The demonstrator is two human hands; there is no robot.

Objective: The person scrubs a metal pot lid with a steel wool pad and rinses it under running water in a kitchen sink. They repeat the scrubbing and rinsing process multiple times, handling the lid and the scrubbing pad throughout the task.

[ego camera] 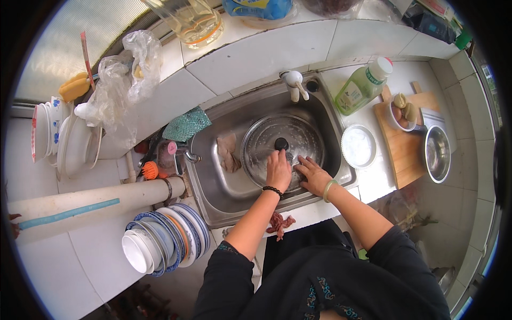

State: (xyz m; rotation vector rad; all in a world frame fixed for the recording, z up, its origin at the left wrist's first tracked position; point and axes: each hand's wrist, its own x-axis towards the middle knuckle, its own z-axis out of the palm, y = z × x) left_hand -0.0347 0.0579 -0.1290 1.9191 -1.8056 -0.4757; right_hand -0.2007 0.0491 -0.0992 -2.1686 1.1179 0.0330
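Note:
A round glass pot lid [260, 136] with a steel rim and a black knob [281, 144] lies in the stainless steel sink [216, 200]. Pale suds and wet marks cover its glass. My left hand [279, 170] rests on the lid just below the knob, fingers bent; a small dark patch shows beside the fingertips, and whether they hold a scrubber is unclear. To its right, my right hand [315, 177] lies with fingers spread on the lid's near right part. A wet beige cloth [229, 153] sits on the sink floor, left of the lid.
The faucet [295, 83] stands behind the sink. At right are a green detergent bottle [362, 88], a white dish [359, 146], a wooden cutting board [402, 154] and a steel bowl [437, 154]. Stacked plates and bowls [172, 238] stand left; a reddish rag [280, 224] hangs on the front edge.

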